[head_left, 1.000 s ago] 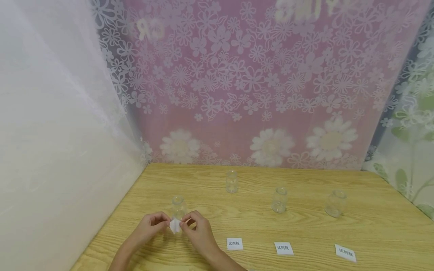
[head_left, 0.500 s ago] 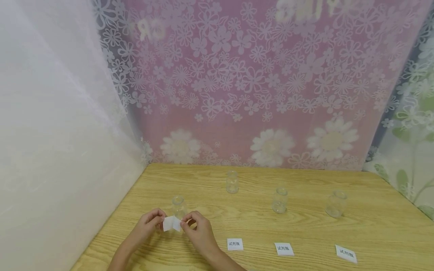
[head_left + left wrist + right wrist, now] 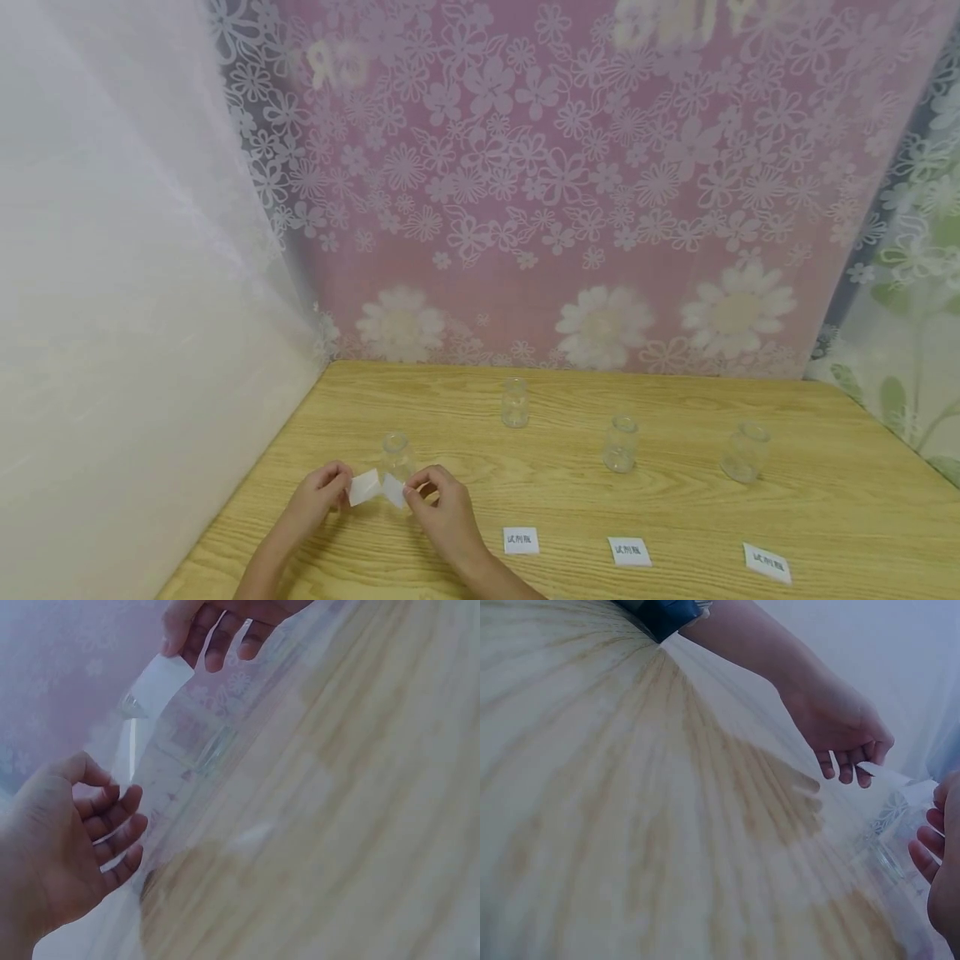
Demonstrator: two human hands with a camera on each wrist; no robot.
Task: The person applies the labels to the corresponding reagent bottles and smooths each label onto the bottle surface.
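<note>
1. The left hand, in the lower left of the head view, pinches the left slip, a white piece, by its edge between thumb and forefinger. In the left wrist view its other fingers are loosely bent, with narrow gaps between them.
2. The right hand, lower and nearer the centre, pinches the right slip, also white, between thumb and forefinger. Its remaining fingers hang bent and slightly spread in the left wrist view.
3. Both slips are held above the table, between the hands, in the lower left of the head view. They come very close at their inner ends; whether they are joined there I cannot tell.
4. Just behind them stands the near jar, clear and upright; the right slip covers some of its lower part.
5. Farther back, near the centre, is the back jar; the middle jar and right jar stand to the right, well apart from the hands.
6. Three white cards with dark writing lie in a row along the lower right, the first near the right hand.
7. A pink flowered curtain fills the upper frame.
</note>
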